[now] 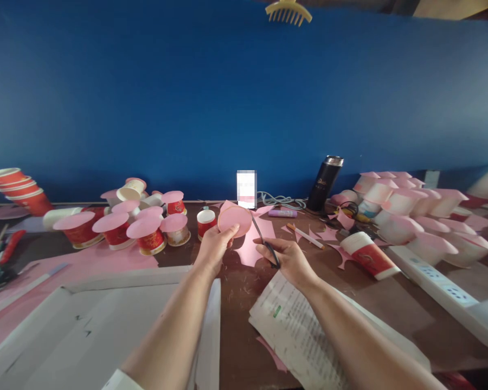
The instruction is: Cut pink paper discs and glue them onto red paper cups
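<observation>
My left hand (212,250) pinches a round piece of pink paper (232,219) between thumb and fingers. A thin tan ring runs along its edge; whether a cup sits behind it I cannot tell. My right hand (288,261) is closed around the dark handles of a pair of scissors (264,233), whose blades point up and left beside the disc's right edge. Under and behind them hangs or lies a jagged pink paper scrap (252,246). Just left of the disc stands a red paper cup (206,223) with its white mouth up.
Left are several red cups topped with pink discs (144,227), stacked cups (22,189) and a white box lid (138,314). Right are a black flask (325,183), a tipped cup stack (370,254), pink-topped white cups (423,216), a power strip (443,287) and a printed sheet (296,330).
</observation>
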The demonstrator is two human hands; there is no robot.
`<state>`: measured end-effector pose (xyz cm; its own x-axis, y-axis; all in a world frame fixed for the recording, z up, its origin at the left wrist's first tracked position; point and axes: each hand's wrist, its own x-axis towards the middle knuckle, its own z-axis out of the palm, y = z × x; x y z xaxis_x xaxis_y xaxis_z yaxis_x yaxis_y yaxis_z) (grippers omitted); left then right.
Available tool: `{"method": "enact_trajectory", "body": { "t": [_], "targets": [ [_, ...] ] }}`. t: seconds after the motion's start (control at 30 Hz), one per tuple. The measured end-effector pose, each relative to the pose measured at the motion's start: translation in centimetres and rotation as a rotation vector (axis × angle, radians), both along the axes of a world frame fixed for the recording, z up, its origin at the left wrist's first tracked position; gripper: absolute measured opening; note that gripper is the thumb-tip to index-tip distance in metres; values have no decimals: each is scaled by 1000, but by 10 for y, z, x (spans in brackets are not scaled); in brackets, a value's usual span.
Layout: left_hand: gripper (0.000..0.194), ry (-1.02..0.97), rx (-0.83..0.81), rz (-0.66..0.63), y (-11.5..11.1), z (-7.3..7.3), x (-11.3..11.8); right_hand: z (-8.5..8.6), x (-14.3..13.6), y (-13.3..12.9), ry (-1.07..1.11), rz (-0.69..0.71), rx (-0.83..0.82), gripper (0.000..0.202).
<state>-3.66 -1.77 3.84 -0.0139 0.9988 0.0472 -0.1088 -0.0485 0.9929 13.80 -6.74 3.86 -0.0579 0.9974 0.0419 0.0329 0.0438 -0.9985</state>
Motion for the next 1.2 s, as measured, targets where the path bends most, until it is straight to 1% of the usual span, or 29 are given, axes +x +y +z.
{"method": "enact_trajectory", "body": {
  "t": [0.1, 0.27, 0.43, 0.57, 0.8, 0.97, 1.2],
  "targets": [
    [38, -13, -7, 8, 1, -1, -1, -2, 0, 1, 64, -1, -20, 42],
    [38, -20, -25, 26, 0, 1, -2, -4, 0, 2, 77, 2, -18, 43],
    [38, -7, -9, 29, 2, 0, -2, -2, -1, 1, 77, -15, -47, 43],
    [40, 60, 11, 17, 2, -1, -4, 0, -2, 0, 110, -6, -51, 42],
    [39, 161, 13, -44, -4, 4, -5, 2, 0, 1, 109, -25, -76, 42],
    [38, 114, 27, -68, -2, 1, -4, 3, 0, 1, 133, -18, -68, 42],
    [37, 65, 20, -65, -1, -1, -5, 2, 1, 1, 102, -29, -49, 45]
  ]
}}
